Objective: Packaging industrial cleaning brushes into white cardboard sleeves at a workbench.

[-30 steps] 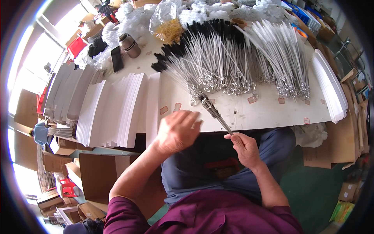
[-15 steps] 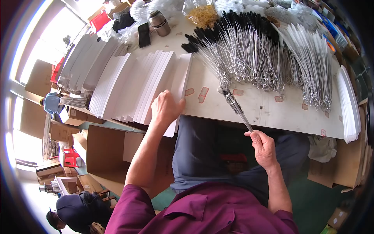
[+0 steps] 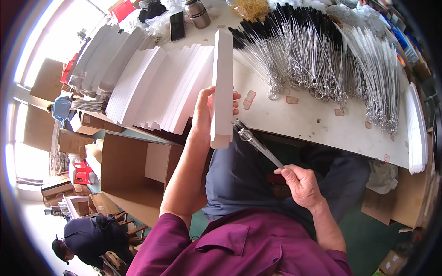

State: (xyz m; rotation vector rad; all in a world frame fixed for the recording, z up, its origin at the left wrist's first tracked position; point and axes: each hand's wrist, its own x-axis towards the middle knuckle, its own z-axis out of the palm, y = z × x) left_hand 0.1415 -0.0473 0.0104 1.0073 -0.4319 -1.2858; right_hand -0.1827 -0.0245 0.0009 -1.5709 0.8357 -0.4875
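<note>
My left hand is wrapped round a long, narrow white cardboard box, its fingertips showing past the right side. The box stands lengthwise away from me over the table's front edge. My right hand grips a small bundle of thin wire brushes by the near end. The bundle slants up and left, a wire ring and dark bristles showing near its far end. That far end comes close to the box's lower right side; whether they touch I cannot tell.
Left on the table lie rows of white boxes. Toward the back right are a pile of black-bristled wire brushes and white-bristled ones. A phone and metal flask stand behind. An open carton is below; another person bends lower left.
My left hand has taken a white box from the row's right end and lifted it toward me. My right hand has brought the brush bundle left and slightly down.
</note>
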